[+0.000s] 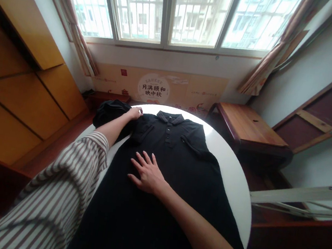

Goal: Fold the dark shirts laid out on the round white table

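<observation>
A black polo shirt (165,173) lies spread front side up, its collar at the far side and its short sleeves folded inward over the chest. At the shoulder on the left, my left hand (134,113) pinches the cloth edge between closed fingers. My right hand (147,174) rests flat on the shirt's front below the left sleeve, fingers spread and holding nothing. Next to my left forearm sits a bunched black cloth (111,111). The shirt's lower end runs out of view at the bottom.
Under the shirt is a round white table (235,174), its curved edge showing at the right. A wooden side table (251,123) stands beyond it, near a leaning brown-framed panel (323,112). Yellow cabinets (34,99) line the left, and a barred window (168,10) is ahead.
</observation>
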`<state>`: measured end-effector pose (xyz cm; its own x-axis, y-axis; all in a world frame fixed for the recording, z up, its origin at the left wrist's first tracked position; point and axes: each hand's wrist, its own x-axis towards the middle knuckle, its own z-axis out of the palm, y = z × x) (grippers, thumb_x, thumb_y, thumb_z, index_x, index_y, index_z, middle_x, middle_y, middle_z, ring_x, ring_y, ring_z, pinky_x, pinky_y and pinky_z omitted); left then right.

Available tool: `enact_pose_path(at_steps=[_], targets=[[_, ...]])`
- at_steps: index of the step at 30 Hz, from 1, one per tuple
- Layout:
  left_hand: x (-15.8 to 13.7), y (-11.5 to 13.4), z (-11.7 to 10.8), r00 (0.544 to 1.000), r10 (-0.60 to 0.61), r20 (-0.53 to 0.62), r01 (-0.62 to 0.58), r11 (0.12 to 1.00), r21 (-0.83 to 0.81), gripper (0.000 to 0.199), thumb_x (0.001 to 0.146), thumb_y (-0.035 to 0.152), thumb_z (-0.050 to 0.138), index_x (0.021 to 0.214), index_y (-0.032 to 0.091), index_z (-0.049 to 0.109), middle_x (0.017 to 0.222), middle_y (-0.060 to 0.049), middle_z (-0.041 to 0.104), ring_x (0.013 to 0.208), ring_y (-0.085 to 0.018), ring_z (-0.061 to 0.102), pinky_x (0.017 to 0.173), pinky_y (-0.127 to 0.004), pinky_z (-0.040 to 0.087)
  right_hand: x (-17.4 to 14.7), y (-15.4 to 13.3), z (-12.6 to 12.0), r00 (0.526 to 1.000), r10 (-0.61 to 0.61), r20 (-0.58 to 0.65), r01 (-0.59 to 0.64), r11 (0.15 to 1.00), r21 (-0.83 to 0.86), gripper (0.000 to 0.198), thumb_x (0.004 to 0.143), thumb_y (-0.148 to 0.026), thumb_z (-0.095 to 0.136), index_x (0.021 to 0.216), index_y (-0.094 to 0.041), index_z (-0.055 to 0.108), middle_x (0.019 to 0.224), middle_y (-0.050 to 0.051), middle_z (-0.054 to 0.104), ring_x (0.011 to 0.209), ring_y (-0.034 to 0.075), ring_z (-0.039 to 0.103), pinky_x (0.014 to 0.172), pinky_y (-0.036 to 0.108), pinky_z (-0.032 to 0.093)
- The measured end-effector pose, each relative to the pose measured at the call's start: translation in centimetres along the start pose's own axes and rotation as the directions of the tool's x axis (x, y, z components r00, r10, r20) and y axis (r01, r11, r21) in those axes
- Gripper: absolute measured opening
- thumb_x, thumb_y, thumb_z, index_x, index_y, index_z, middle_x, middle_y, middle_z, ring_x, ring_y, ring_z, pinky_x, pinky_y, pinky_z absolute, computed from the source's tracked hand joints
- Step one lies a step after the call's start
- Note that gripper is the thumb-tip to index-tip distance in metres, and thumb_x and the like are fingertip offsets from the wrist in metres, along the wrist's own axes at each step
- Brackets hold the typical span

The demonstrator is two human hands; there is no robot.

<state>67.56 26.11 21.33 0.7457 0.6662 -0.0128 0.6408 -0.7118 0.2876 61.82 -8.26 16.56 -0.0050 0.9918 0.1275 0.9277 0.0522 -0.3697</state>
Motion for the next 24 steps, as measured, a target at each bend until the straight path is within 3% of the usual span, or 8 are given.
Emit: enact_pose_path(at_steps=[3,7,11,15,24], targets=[[-0.2,-0.2,-0.2,1.000,-0.003,-0.028,0.001,0.998,-0.063,0.035,0.078,0.038,0.076,0.104,0.015,0.074,0.106,-0.010,0.074,0.097,-0.021,0.069,0.092,-0.025,0.050,0.0,0.0,0.0,1.000,0.000,0.001,0.000,1.000,-0.009,0.071,0.097,-0.065,0.033,0.152,-0.020,0.040,0.162,0.012,0.026,0.150,0.036,0.016,0.119,0.062,0.011],[-0.3,-0.5,-0.7,1.000,0.013,0.011,-0.011,0.991,-0.135,0.050,0.068,0.041,0.084,0.107,0.011,0.074,0.106,-0.011,0.075,0.097,-0.024,0.070,0.088,-0.026,0.052,0.1,0.1,0.2,1.000,0.009,0.002,-0.009,1.000,-0.018,0.070,0.097,-0.064,0.034,0.152,-0.021,0.040,0.162,0.012,0.026,0.150,0.035,0.017,0.119,0.062,0.011],[-0.4,-0.7,-1.1,0.996,0.023,0.081,-0.009,0.986,-0.165,0.046,0.059,0.035,0.089,0.097,0.011,0.078,0.093,-0.008,0.077,0.092,-0.023,0.070,0.083,-0.024,0.053,0.0,0.1,0.3,1.000,0.008,-0.003,-0.008,1.000,-0.017,0.070,0.097,-0.064,0.034,0.152,-0.021,0.039,0.162,0.011,0.027,0.150,0.035,0.017,0.119,0.061,0.010],[-0.3,-0.8,-1.3,0.998,-0.026,0.053,0.033,0.990,-0.134,0.042,0.056,0.029,0.089,0.093,0.010,0.079,0.084,-0.008,0.076,0.088,-0.025,0.070,0.082,-0.027,0.054,0.0,0.1,0.2,1.000,0.008,-0.002,-0.008,1.000,-0.011,0.071,0.097,-0.065,0.033,0.152,-0.021,0.039,0.162,0.011,0.026,0.151,0.035,0.016,0.119,0.061,0.010],[-0.6,-0.5,-0.6,0.988,-0.083,-0.129,0.084,0.996,0.006,0.035,0.087,0.027,0.064,0.115,0.007,0.071,0.113,-0.016,0.071,0.109,-0.025,0.065,0.096,-0.027,0.049,0.0,-0.2,-0.4,1.000,-0.007,0.022,0.007,1.000,-0.002,0.074,0.095,-0.070,0.032,0.152,-0.024,0.039,0.163,0.010,0.026,0.151,0.035,0.014,0.119,0.062,0.010]])
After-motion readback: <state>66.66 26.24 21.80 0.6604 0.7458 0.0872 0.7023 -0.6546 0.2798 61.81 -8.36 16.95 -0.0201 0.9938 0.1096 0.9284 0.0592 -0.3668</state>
